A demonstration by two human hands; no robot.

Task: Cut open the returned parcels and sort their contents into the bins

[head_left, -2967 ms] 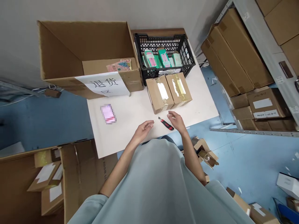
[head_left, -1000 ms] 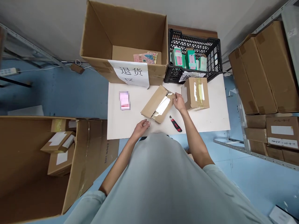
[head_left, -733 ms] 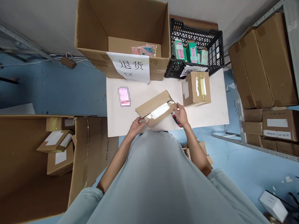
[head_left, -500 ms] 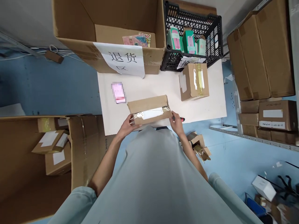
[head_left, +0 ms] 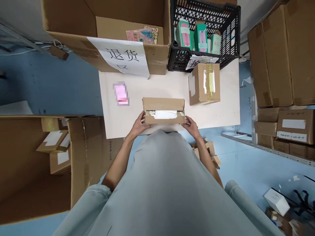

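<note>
A small cardboard box (head_left: 163, 104) with a white label and shiny tape along its seam is at the near edge of the white table (head_left: 110, 118). My left hand (head_left: 140, 126) grips its left end, thumb along the lower front edge and fingers at the side. At the right end, my right hand (head_left: 191, 127) closes on the lower corner. The box's underside is hidden. A second taped cardboard box (head_left: 204, 98) stands to the right, beyond my right hand. On the left part of the table lies a blurred pink phone-like item (head_left: 121, 94).
Behind are a large open carton (head_left: 157, 59) with a paper sign and a black crate (head_left: 182, 64) holding green boxes. An open carton (head_left: 80, 157) with parcels is at left. Stacked boxes (head_left: 295, 127) fill a rack at right; scraps of cardboard (head_left: 211, 149) lie on the floor.
The box has turned to sit squarer to me and shifted slightly right, both hands moving with it. The red-and-black tool seen by my right hand no longer shows.
</note>
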